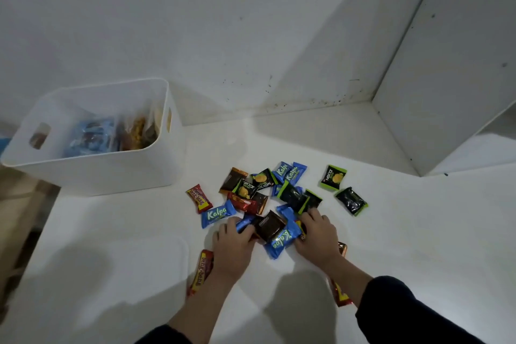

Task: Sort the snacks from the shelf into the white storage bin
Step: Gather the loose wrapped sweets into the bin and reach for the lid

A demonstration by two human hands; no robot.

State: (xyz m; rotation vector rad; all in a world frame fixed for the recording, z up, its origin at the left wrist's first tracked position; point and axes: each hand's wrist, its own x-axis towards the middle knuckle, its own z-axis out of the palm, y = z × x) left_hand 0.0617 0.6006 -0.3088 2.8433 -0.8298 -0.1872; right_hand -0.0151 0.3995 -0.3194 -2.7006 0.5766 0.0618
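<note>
A person is leaning over a white shelf [391, 232], both hands reaching into a loose pile of small wrapped snacks [268, 204] lying near the middle of the surface. The left hand [233, 243] is lying palm down on the near left edge of the pile, its fingers curling over a blue packet [245, 224] and gripping it. The right hand [317, 234] is lying palm down on the near right edge of the pile, fingers bending over the wrappers; whether it is actually grasping one is not clear. Between the two hands a dark brown square packet [269, 225] is sitting on top of a blue Kalpa packet [282, 240].

Further back in the pile are more blue Kalpa packets, black-and-green Nextar packets and red and brown wrappers. Two Nextar packets [333, 177] are lying a little apart to the right of the pile. A red bar [198, 198] is lying at the left edge of the pile, and another red bar [200, 271] is lying just beside the left wrist. A further red wrapper [341, 296] is showing from under the right forearm.

The white bin [92, 170] is standing at the back left of the shelf, well apart from the pile, already holding several snack bags. A flat white lid [111, 260] is lying in front of it, to the left of the left hand. Both forearms are wearing dark sleeves [405, 313].
</note>
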